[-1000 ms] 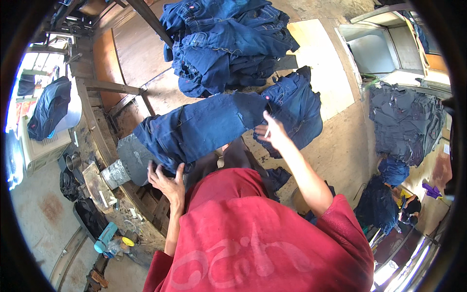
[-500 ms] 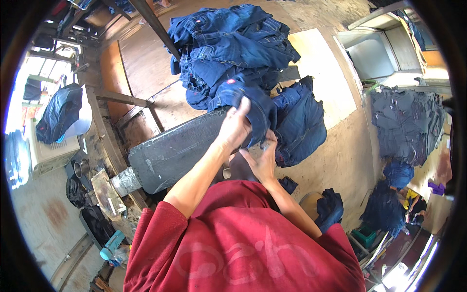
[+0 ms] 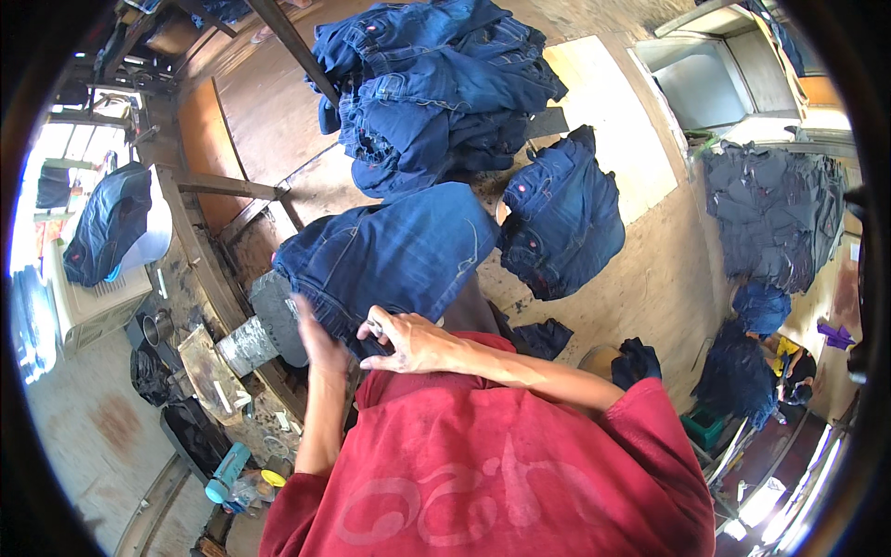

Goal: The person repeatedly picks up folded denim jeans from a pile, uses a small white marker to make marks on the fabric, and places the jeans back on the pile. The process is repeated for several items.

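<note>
A pair of blue denim jeans (image 3: 390, 246) is drawn over a dark padded, beam-like form (image 3: 277, 320), covering most of it. The waistband end lies to the left, near my hands. My left hand (image 3: 322, 343), slightly blurred, has its fingers stretched along that waistband edge. Just to its right, my right hand (image 3: 413, 342) touches the near side of the waistband, its fingers bent and the thumb apart from them. The form's underside is hidden by the cloth and my arms.
A tall heap of jeans (image 3: 436, 102) lies beyond the form, and a smaller denim pile (image 3: 566, 218) sits to its right. Grey garments (image 3: 775, 213) are stacked at the far right. A wooden post (image 3: 292, 46) slants down by the heap. A turquoise bottle (image 3: 227, 472) stands lower left.
The jeans, bunched in both hands at the form's right end before, now cover the form. Both hands have moved left to the waistband, and the left hand has come off its earlier grip.
</note>
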`<state>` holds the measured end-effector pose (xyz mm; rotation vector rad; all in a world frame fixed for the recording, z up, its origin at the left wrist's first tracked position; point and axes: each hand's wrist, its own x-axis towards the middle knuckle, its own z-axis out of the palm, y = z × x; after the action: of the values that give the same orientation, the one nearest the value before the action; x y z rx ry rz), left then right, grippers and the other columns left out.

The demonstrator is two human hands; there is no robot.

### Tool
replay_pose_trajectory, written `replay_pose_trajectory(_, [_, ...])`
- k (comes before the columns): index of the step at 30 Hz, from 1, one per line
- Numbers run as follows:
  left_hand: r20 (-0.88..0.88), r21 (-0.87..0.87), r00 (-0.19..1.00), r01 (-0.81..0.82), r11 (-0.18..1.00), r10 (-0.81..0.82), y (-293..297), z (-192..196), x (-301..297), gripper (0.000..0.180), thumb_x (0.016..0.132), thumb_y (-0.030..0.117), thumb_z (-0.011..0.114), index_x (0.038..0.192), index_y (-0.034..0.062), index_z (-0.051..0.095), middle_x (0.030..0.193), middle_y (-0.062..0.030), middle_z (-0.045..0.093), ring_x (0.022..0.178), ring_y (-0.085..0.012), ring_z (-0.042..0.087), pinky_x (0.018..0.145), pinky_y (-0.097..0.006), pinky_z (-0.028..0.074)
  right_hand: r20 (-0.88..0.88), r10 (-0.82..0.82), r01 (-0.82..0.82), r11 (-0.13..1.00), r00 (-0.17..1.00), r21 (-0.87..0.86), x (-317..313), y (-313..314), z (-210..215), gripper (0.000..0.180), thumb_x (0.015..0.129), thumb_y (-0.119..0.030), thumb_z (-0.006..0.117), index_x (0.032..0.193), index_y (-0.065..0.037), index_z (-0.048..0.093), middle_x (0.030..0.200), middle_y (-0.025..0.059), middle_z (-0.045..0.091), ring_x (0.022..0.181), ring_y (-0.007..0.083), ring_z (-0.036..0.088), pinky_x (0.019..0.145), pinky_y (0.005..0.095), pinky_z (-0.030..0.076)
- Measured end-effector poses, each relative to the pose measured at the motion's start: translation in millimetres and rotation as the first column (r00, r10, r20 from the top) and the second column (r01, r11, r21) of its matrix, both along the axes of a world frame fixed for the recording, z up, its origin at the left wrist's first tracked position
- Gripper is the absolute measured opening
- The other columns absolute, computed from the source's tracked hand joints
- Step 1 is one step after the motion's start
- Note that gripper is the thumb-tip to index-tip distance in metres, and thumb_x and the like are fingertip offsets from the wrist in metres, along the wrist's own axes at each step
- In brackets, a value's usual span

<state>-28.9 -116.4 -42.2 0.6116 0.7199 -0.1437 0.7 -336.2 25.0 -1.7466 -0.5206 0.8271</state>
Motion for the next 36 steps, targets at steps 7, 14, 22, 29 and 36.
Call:
replay_pose_trajectory(7, [-0.378,0.571,0.608,0.747,0.341,-0.698,76.7,12.8,-63.7,0.051,0.101,0.02,0.083,0.144,-0.0021,0.069,0.138,-0.0078,0.076,0.124,-0.0182,0.067,0.114,-0.038,0.051,-0.062,-0.267,0.24,0.928,0.962,-0.284,-2.2,-58.3,23.2,0.027,0.117,-0.034,0.05,0.125,-0.008,0.05,0.09,0.0239,0.073,0.088,0.0463,0.075,0.074,0.0562,0.056])
replay_pose_trajectory(14, [-0.716,0.693,0.675,0.655,-0.3,-0.178,168.7,75.5,7.5,0.073,0.088,0.012,0.089,0.15,-0.004,0.053,0.127,-0.0239,0.076,0.127,-0.0386,0.072,0.102,-0.048,0.057,0.27,-0.353,0.439,0.802,0.896,-0.406,8.1,-66.5,1.5,0.019,0.112,-0.024,0.063,0.124,-0.01,0.057,0.095,0.0186,0.077,0.085,0.044,0.077,0.072,0.0535,0.058])
replay_pose_trajectory(22, [-0.633,0.764,0.345,0.419,-0.49,-0.693,-11.6,-3.1,194.1,0.131,0.087,0.098,0.052,0.17,-0.0015,0.033,0.166,-0.03,0.05,0.156,-0.0452,0.045,0.132,-0.051,0.033,0.447,-0.446,0.581,0.781,0.775,-0.228,9.0,-12.6,-1.7,0.033,0.1,-0.011,0.079,0.13,-0.009,0.065,0.084,0.0111,0.077,0.069,0.0313,0.075,0.062,0.0413,0.058])
replay_pose_trajectory(29, [-0.42,0.905,0.326,0.225,-0.362,-0.847,2.1,-87.9,233.4,0.087,0.098,0.078,0.062,0.063,-0.0015,0.073,0.061,-0.0235,0.068,0.063,-0.0436,0.074,0.063,-0.051,0.06,0.704,-0.329,0.59,0.792,0.629,-0.157,30.0,32.6,-32.6,0.021,0.093,-0.001,0.079,0.113,-0.003,0.079,0.094,0.0113,0.082,0.071,0.0261,0.078,0.065,0.0365,0.061])
replay_pose_trajectory(36, [-0.174,0.924,0.486,-0.219,-0.313,-0.856,1.1,-121.2,245.5,0.067,0.097,0.065,0.074,0.068,0.004,0.075,0.053,-0.0178,0.063,0.05,-0.0355,0.069,0.052,-0.044,0.056,0.774,-0.179,0.587,0.757,0.607,-0.285,69.5,74.7,-61.4,0.018,0.093,-0.009,0.078,0.111,-0.009,0.079,0.073,0.0028,0.073,0.057,0.0194,0.067,0.057,0.0346,0.055])
